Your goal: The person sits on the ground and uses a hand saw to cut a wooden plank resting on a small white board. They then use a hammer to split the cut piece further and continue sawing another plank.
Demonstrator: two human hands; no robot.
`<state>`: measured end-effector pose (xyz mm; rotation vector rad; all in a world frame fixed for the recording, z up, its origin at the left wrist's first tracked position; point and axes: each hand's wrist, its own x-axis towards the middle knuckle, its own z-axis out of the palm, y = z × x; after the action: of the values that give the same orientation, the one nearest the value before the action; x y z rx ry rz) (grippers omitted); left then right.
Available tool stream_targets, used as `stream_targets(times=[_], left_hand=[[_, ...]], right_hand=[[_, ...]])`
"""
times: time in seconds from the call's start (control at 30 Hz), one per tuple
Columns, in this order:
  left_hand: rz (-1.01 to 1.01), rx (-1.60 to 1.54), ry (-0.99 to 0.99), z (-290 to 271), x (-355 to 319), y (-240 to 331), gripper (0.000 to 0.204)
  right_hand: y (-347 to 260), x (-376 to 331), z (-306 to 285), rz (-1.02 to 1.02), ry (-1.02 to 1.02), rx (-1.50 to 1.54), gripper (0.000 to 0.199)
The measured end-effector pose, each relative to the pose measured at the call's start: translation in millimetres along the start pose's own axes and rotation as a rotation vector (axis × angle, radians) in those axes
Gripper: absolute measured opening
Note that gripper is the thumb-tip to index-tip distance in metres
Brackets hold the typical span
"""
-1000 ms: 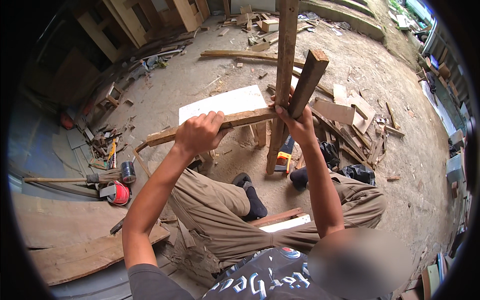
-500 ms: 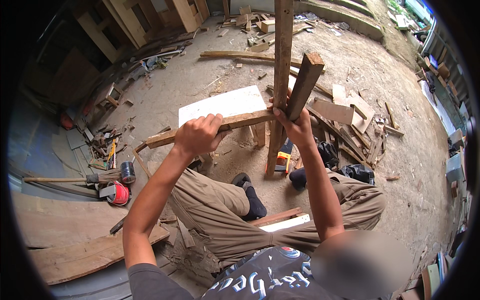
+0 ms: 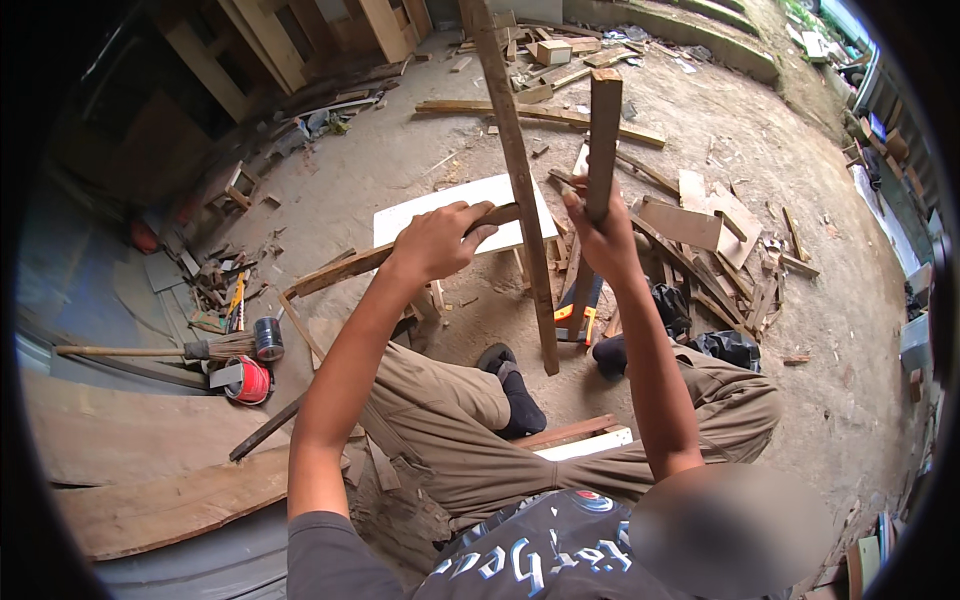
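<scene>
My left hand (image 3: 438, 242) is closed over a rough wooden bar (image 3: 345, 272) that slants across in front of me. At the bar's right end a long wooden strip (image 3: 517, 170) crosses it, leaning with its top to the left; whether the two are fastened I cannot tell. My right hand (image 3: 606, 238) grips a thick wooden post (image 3: 604, 140), held nearly upright to the right of the strip and apart from it. Beneath the hands lies a white board (image 3: 455, 212), raised on wooden legs. A handsaw (image 3: 578, 318) with an orange and black handle is near my feet.
Scrap wood (image 3: 700, 270) is heaped on the right beside a black plastic bag (image 3: 722, 347). On the left are a broom (image 3: 210, 348), a dark can (image 3: 268, 338), a red bucket (image 3: 250, 380) and wide planks (image 3: 190, 500). A long beam (image 3: 540, 114) lies farther off.
My right hand has come away from the long strip and keeps only the post, now more upright. The strip's top has tipped left. My left hand has shifted right, nearer the strip.
</scene>
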<state>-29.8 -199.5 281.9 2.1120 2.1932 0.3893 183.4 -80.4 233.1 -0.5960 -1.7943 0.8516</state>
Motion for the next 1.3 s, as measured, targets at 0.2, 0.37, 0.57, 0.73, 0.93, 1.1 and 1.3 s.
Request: stream_targets(times=[0.2,0.37,0.57,0.73,0.93,1.1,1.3], left_hand=[[-0.141,-0.119,0.120,-5,4,-20,0.049],[-0.302,-0.175,0.081,-24,5,-27,0.042],[-0.384,-0.152,0.223,-39,6,-33,0.041],[-0.445,0.005,0.268,-48,2,-32,0.044],[-0.521,0.076,0.189,-67,-5,8,0.047],[-0.471,0.189,0.250,-72,-4,16,0.045],[-0.370,0.262,0.324,-57,-1,25,0.035]], right_hand=[[-10,-56,-8,-0.155,-0.083,0.004,0.062],[-23,-74,4,-0.118,-0.174,-0.027,0.048],[-24,-69,28,-0.081,-0.058,-0.113,0.041],[-14,-77,56,-0.082,-0.061,-0.282,0.032],[6,-73,90,-0.069,-0.133,-0.259,0.037],[5,-59,115,-0.117,-0.195,-0.377,0.048],[13,-53,125,-0.137,-0.100,-0.361,0.067]])
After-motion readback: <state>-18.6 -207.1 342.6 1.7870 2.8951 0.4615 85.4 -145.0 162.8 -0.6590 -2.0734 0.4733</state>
